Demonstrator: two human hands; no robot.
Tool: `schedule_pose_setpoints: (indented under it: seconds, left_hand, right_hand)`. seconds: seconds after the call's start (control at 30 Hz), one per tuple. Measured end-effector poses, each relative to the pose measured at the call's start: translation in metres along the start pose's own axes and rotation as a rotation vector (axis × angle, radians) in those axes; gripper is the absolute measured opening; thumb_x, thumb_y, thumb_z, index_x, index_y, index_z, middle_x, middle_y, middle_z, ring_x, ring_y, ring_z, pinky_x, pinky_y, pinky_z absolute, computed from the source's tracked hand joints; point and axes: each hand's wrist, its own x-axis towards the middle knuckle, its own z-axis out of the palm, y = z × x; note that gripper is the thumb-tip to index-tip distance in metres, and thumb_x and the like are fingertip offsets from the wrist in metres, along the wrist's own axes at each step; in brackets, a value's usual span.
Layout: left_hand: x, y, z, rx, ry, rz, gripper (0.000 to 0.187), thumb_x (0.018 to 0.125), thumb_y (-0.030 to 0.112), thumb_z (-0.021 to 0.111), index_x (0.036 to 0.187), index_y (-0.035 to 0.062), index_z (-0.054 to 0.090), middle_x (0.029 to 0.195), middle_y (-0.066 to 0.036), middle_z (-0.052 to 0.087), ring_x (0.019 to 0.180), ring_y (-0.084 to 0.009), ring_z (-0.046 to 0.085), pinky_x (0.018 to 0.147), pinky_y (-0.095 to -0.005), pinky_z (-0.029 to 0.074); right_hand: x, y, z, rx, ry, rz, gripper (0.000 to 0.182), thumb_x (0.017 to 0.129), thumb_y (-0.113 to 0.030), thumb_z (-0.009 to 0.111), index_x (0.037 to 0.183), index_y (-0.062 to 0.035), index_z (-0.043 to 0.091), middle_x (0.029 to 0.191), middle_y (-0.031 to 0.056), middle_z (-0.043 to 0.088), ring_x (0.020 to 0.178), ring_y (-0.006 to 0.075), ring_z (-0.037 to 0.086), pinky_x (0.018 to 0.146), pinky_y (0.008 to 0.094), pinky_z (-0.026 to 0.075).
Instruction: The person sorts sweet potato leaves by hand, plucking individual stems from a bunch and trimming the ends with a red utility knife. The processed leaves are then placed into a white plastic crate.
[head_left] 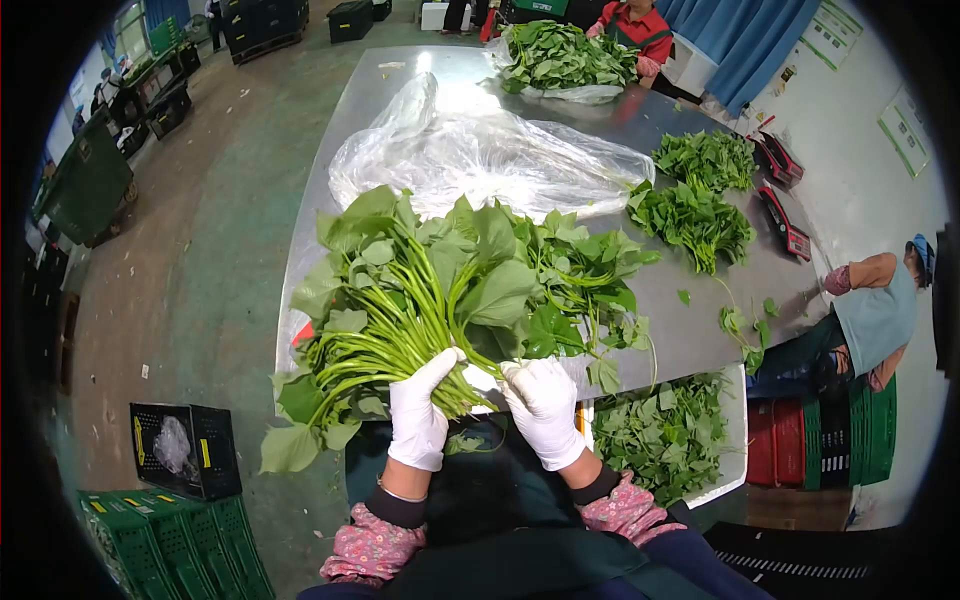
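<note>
A large bunch of leafy greens (400,310) with long green stems lies at the table's near edge, stem ends toward me. My left hand (420,405), in a white glove, is closed around the stem ends, its thumb lying on top; the other fingers are mostly hidden. Just right of it, my right hand (543,405), also gloved, is closed with its fingertips pinched on a stem at the bunch's lower right side. More loose greens (580,280) lie against the bunch's right side.
Clear plastic sheeting (480,160) covers part of the metal table (640,365). Smaller bunches (695,215) lie by red scales (785,220). A white bin of leaves (665,435) stands below right. People work at the far end and right; crates (180,540) stand lower left.
</note>
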Motion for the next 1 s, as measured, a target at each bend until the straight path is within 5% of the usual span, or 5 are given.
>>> schedule_pose_setpoints:
  seconds: [0.33,0.57,0.77,0.93,1.0]
  left_hand:
    - [0.005,-0.003,0.011,0.013,0.225,0.133,0.032,0.082,-0.007,0.066,0.113,0.0004,0.059,0.098,-0.005,0.065,0.083,-0.015,0.063,0.074,-0.029,0.053]
    - [0.011,-0.014,0.002,0.057,0.253,0.194,0.048,0.08,-0.01,0.066,0.125,-0.0001,0.055,0.116,-0.005,0.062,0.101,-0.0163,0.06,0.091,-0.0298,0.048]
    - [0.038,-0.003,-0.006,0.034,0.272,0.267,0.03,0.082,-0.004,0.064,0.112,-0.0004,0.06,0.098,-0.008,0.067,0.081,-0.0175,0.065,0.072,-0.0302,0.054]
    - [0.034,-0.009,-0.018,-0.111,0.117,0.153,0.026,0.087,0.002,0.062,0.112,-0.0018,0.057,0.094,-0.012,0.067,0.075,-0.0196,0.065,0.065,-0.0305,0.057]
    - [0.03,-0.025,-0.029,-0.248,0.126,0.006,0.025,0.088,0.005,0.062,0.112,-0.0034,0.058,0.094,-0.013,0.066,0.075,-0.0208,0.065,0.065,-0.0304,0.057]
  right_hand:
    - [0.004,-0.008,-0.002,0.007,0.008,-0.117,0.022,0.073,-0.003,0.073,0.094,-0.0062,0.069,0.084,0.0063,0.065,0.075,0.0208,0.063,0.066,0.0331,0.048]
    - [-0.009,-0.015,-0.002,1.114,0.225,0.961,0.016,0.095,-0.008,0.058,0.105,0.0024,0.064,0.09,0.0081,0.069,0.07,0.0098,0.061,0.065,0.0232,0.049]
    - [0.002,0.006,-0.05,0.908,0.608,0.582,0.017,0.097,-0.007,0.053,0.112,0.0006,0.058,0.093,0.0115,0.067,0.075,0.0135,0.062,0.068,0.026,0.051]
    - [-0.024,0.087,-0.039,-0.197,-0.108,0.938,0.062,0.089,-0.023,0.066,0.138,0.004,0.04,0.095,0.013,0.071,0.068,0.0157,0.067,0.061,0.0282,0.053]
    - [-0.019,0.061,-0.037,0.064,-0.017,0.77,0.044,0.088,-0.022,0.065,0.127,-0.0029,0.054,0.087,0.0099,0.07,0.072,0.0173,0.067,0.068,0.0305,0.054]
